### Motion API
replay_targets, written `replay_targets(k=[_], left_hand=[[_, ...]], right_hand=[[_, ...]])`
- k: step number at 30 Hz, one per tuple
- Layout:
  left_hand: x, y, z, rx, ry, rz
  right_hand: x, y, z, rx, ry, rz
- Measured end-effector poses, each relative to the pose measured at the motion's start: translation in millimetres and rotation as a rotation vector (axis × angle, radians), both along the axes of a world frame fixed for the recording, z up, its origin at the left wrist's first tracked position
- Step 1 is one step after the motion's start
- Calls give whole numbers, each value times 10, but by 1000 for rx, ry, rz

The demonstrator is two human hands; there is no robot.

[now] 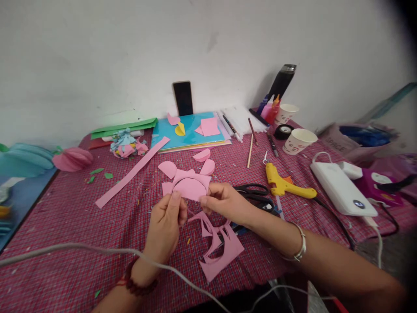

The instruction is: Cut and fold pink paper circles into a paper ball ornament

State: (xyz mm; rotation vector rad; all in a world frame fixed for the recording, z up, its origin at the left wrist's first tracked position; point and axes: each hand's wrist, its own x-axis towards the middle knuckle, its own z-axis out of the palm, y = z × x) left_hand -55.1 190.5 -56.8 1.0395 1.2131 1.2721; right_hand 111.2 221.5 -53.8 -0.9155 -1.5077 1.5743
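My left hand (167,219) pinches the lower left edge of a piece of pink paper (190,188), thumb on top. At the paper's right edge, my right hand (226,202) grips it between thumb and fingers. A dark curved line or gap arcs across this paper. Just beyond it lie folded pink paper pieces (167,168). Below my hands are pink paper scraps (223,256) with curved cut-outs. Black-handled scissors (252,189) rest beside my right forearm, partly hidden by it.
A yellow glue gun (286,184) and white power bank (342,189) lie right. Paper cups (299,141) and a black bottle (283,80) stand behind. A pink strip (133,171) and blue folder (185,141) lie farther back. A pale cable (107,250) crosses the foreground.
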Motion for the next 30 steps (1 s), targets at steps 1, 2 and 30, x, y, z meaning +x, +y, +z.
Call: replay_targets(k=[1,2,30], left_hand=[[-4,2,-5,-3,19,4],[-7,4,-9,-6,38,10],[-73,-33,55,151,472,80]], right_hand=[[1,1,3,-12,15,4],[2,2,7,-21,26,8],[68,36,22,-561,346,288]])
